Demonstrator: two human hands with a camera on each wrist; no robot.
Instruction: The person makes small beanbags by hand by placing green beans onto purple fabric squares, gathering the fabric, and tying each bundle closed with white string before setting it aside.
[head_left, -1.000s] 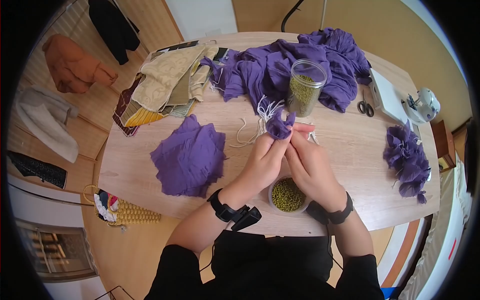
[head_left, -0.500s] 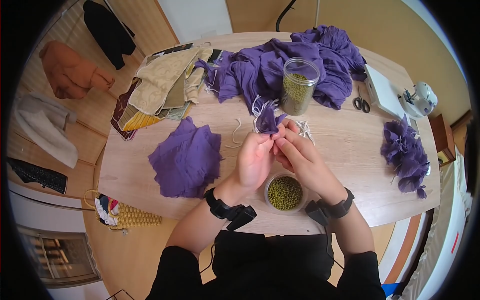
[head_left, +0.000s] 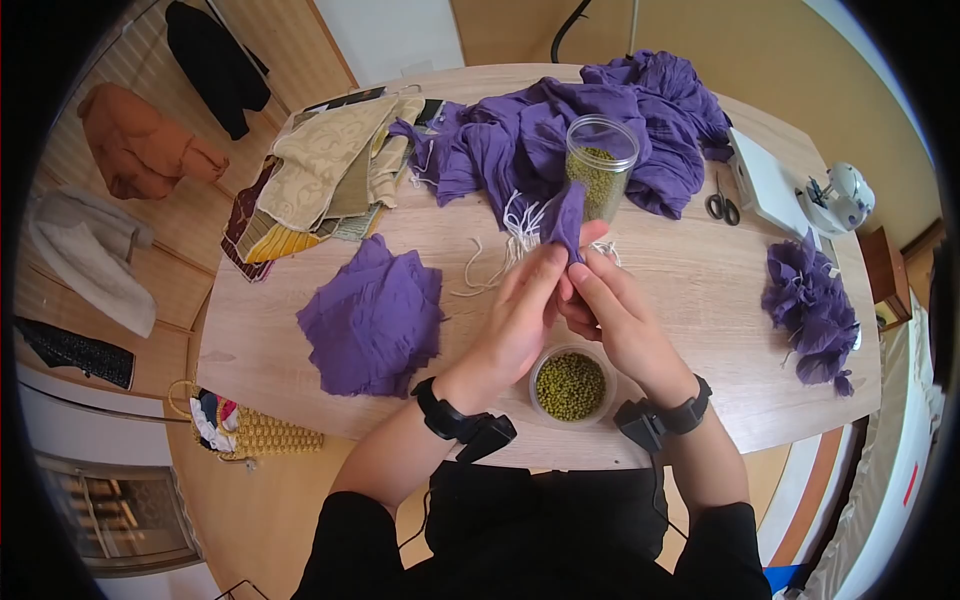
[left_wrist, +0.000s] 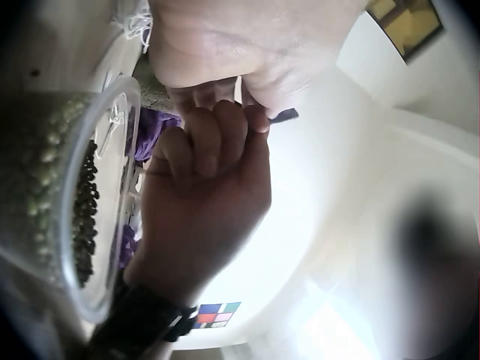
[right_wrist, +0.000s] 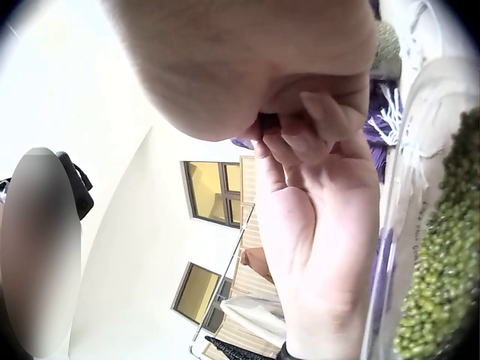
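A small gathered piece of purple cloth (head_left: 564, 222) stands up from between both hands above the table. My left hand (head_left: 518, 318) pinches its lower part from the left, thumb uppermost. From the other side my right hand (head_left: 625, 318) grips the bunched base, thumb and fingertips meeting those of the left. In the left wrist view the right hand's fingers (left_wrist: 202, 139) are curled, and a scrap of the cloth (left_wrist: 285, 115) pokes out. Most of the gathered base is hidden by the fingers. Below the hands stands a clear round tub (head_left: 536, 408) of green beans (head_left: 570, 388).
Behind the hands are white strings (head_left: 522, 228) and a tall clear jar (head_left: 600, 190) part-filled with green beans. Stacked purple squares (head_left: 370, 320) lie left, patterned fabrics (head_left: 325, 165) beyond. Purple cloth (head_left: 540, 120) heaps at the back. Scissors (head_left: 722, 205), a sewing machine (head_left: 845, 200) and ruffled purple pieces (head_left: 808, 310) are right.
The cloth piece has turned from an open cup shape into a narrow upright fold. The left hand has rolled over it and its thumb now lies on top; both hands stay together.
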